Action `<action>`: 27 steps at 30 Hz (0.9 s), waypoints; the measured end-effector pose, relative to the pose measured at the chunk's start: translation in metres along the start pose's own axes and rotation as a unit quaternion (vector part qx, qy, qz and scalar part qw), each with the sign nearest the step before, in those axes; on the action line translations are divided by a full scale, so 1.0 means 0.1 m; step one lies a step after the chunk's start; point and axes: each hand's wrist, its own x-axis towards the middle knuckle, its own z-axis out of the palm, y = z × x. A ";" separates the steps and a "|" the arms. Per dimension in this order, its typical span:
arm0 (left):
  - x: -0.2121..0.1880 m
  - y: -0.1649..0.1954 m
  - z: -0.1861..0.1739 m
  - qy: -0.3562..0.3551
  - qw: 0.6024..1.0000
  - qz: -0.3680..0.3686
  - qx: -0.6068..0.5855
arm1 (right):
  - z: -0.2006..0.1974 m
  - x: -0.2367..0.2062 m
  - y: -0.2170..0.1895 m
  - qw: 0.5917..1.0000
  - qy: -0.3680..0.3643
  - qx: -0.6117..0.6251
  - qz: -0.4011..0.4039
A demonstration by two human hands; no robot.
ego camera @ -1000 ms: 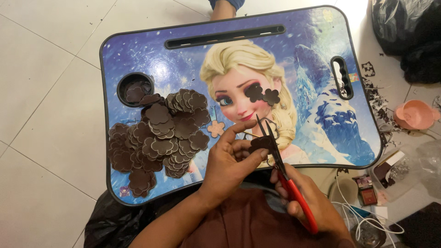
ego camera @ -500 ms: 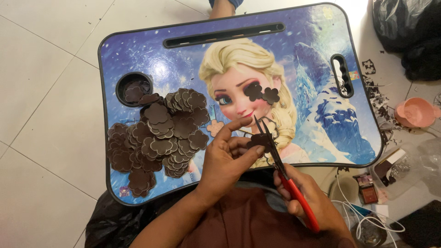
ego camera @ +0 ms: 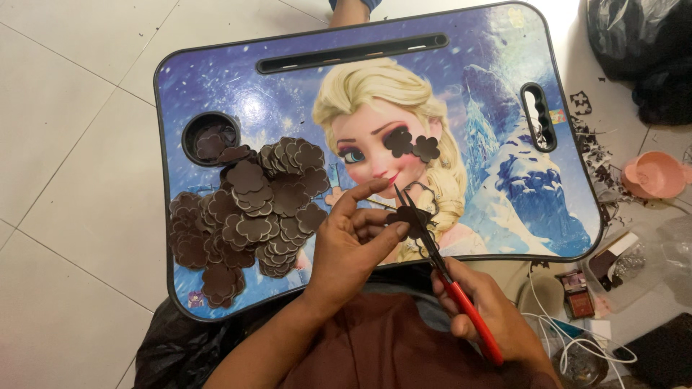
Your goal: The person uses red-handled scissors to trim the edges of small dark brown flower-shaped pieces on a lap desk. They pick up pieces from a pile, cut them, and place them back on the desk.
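My left hand pinches a small dark brown flower-shaped cutout between thumb and fingers, just above the near edge of a blue lap tray with a cartoon picture. My right hand grips red-handled scissors, whose blades are at the held cutout. A big heap of brown flower cutouts lies on the tray's left half. Two single cutouts lie near the tray's middle.
The tray's round cup well holds a few more cutouts. Brown scraps litter the white tile floor at right, beside a pink bowl. Black bags sit top right; cables and small boxes lie lower right.
The scissors and the held cutout have shifted slightly; my left fingers have turned the piece a little against the blades. The heap and the tray have stayed in place.
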 end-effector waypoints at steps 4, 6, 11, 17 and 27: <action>0.02 0.03 -0.01 0.003 1.000 0.009 0.008 | -0.01 0.02 0.03 0.999 -0.010 0.030 0.015; 0.02 0.04 -0.01 0.006 1.000 0.009 0.014 | -0.02 0.01 0.04 1.000 -0.012 0.025 0.012; 0.03 0.06 -0.03 0.009 1.000 0.012 0.023 | -0.03 0.00 0.04 1.000 -0.013 0.018 0.013; 0.05 0.05 -0.05 0.018 0.999 0.029 0.031 | -0.05 0.03 0.01 1.000 -0.023 0.001 0.003; 0.06 0.04 -0.06 0.021 0.998 0.041 0.040 | -0.09 0.04 0.02 0.999 -0.033 -0.036 0.004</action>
